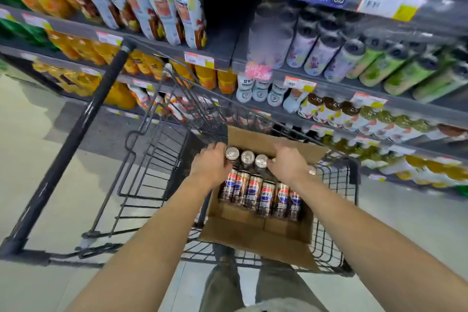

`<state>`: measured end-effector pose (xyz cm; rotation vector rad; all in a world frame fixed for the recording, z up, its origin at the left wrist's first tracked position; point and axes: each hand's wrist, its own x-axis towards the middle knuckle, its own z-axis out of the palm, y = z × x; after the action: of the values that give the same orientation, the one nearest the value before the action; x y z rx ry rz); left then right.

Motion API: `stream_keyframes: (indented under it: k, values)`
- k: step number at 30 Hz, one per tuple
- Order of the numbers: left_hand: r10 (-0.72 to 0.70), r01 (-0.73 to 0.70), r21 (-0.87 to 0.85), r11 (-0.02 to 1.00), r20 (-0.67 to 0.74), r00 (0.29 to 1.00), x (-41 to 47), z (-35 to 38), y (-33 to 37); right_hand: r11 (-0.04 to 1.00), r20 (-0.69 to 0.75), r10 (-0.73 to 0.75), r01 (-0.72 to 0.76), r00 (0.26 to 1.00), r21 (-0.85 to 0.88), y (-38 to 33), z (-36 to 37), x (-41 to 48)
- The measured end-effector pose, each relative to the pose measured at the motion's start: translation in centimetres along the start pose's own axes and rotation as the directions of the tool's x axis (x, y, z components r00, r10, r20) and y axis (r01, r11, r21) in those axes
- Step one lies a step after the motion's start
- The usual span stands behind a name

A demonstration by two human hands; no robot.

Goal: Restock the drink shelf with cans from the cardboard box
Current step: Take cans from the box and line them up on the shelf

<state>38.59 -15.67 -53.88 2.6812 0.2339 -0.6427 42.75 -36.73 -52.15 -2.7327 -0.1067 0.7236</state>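
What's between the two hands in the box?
Head view: three upright cans, silver tops in a row, between left hand and right hand, inside the cardboard box.

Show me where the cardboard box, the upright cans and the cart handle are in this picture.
cardboard box [255,243], head view, bare near wall.
upright cans [247,157], head view, silver top of the middle can.
cart handle [71,144], head view, middle of the black bar.

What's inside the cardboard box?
The box holds dark cans in two rows; its near floor is bare. The left hand and right hand cover the far row's ends.
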Motion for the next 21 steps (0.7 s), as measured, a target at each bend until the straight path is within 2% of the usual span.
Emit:
stream_keyframes:
  k: [5, 9, 14, 17, 21]
  values:
    - [0.039, -0.040, 0.007, 0.999, 0.035, 0.999, 3.5, 1.9, -2.7, 0.996, 0.050, 0.091, -0.091, 0.995, -0.005, -1.1, 3.6, 2.0]
    - [0.049, -0.057, 0.103, 0.993, 0.078, 0.996, 7.5, 4.5, -4.3, 0.993, 0.088, 0.112, -0.109, 0.990, -0.042, -1.2, 7.7, 5.7]
    - [0.044, -0.060, 0.140, 0.988, 0.114, 0.992, 12.6, 9.7, -5.9, 0.982, 0.077, 0.121, -0.108, 0.990, -0.154, 0.5, 13.4, 11.7]
    - [0.051, -0.073, 0.182, 0.981, 0.123, 0.991, 14.6, 13.2, -6.3, 0.968, 0.019, 0.123, -0.116, 0.992, -0.221, 1.4, 16.4, 13.4]
    - [0.047, -0.057, 0.193, 0.980, 0.058, 0.997, 15.8, 16.6, -6.3, 0.931, -0.080, 0.089, -0.112, 0.993, -0.349, 1.5, 19.6, 13.7]
